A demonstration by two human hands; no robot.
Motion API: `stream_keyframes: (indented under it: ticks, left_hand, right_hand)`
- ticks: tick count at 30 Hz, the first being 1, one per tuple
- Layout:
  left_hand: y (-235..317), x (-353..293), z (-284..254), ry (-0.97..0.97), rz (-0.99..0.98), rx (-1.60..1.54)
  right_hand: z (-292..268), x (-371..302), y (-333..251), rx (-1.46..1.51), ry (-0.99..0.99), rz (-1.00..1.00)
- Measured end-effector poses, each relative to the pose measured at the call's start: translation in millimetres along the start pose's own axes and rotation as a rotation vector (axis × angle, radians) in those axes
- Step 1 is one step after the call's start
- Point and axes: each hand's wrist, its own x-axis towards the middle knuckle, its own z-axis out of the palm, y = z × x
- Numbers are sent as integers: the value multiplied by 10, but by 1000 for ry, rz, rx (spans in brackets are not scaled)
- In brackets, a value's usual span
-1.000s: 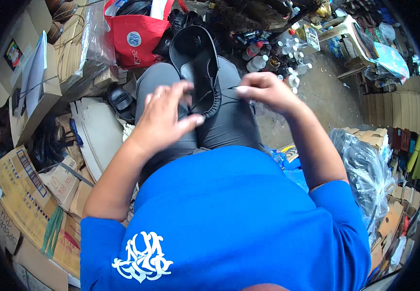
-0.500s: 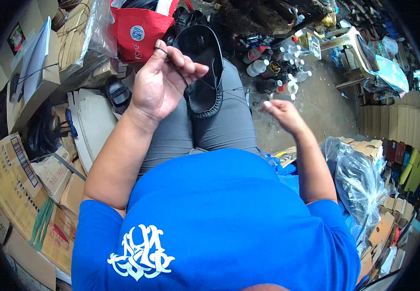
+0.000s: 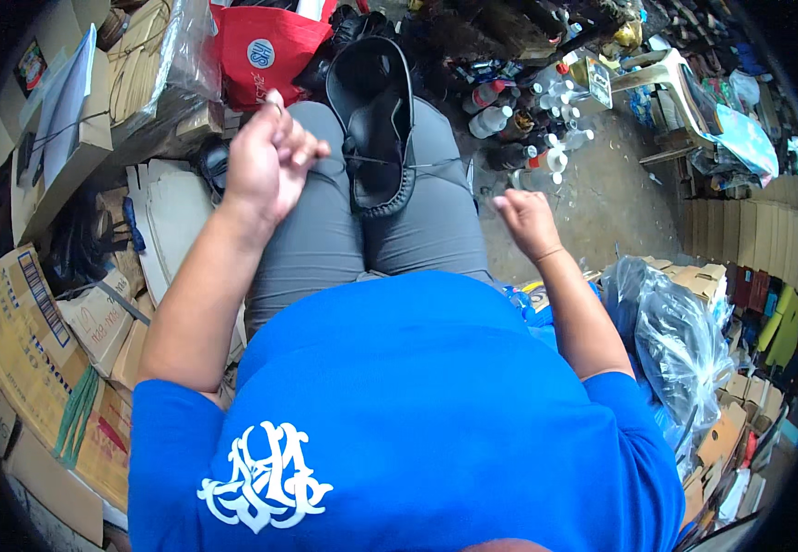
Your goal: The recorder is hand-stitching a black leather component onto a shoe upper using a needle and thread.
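Note:
A black moccasin-style shoe upper (image 3: 381, 189) lies across my thighs, its opening facing up and its gathered toe seam toward me. Dark thread (image 3: 438, 166) runs out from both sides of it, pulled across my legs. On the left, my left hand (image 3: 275, 166) is raised with curled fingers, closed on the thread's left side. My right hand (image 3: 526, 221) is held off to the right of my knee, its fingers pinched on the other side of the thread, whose far end is too thin to follow. Neither hand touches the shoe.
A red bag (image 3: 266, 55) stands beyond my left knee, near cardboard boxes (image 3: 35, 340). Several bottles (image 3: 491, 121) stand on the floor ahead to the right, before a white plastic chair (image 3: 675, 78). Clear plastic bags (image 3: 675, 331) lie beside my right arm.
My left hand has moved left and down, away from the shoe. The right hand has dropped slightly. The thread is drawn tauter across my legs, and the shoe has shifted slightly left.

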Motion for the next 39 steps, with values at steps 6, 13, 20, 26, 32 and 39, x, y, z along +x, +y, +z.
stream_keyframes:
  ticks: [6,13,20,26,32,39]
  left_hand:
    - [1010,-94,-981,-169,184,1465]
    - [600,775,-311,-225,103,1545]
    - [42,1157,-51,-17,-92,2012]
    - [204,1034,31,-143,-227,1974]
    - [24,921,357,-25,-145,2260]
    - [-144,389,152,-486,643,1615]
  right_hand:
    - [-213,108,372,1302,115,740]
    - [-819,1113,-1123,329,-103,-289]
    - [-689,1357,-1345,-162,-379,-181]
    - [-553,1036,-1466,25,-281,-29]
    - [-401,794,-1515,-128,-88,12]
    - [-407,855,-1353,-30,-163,72]
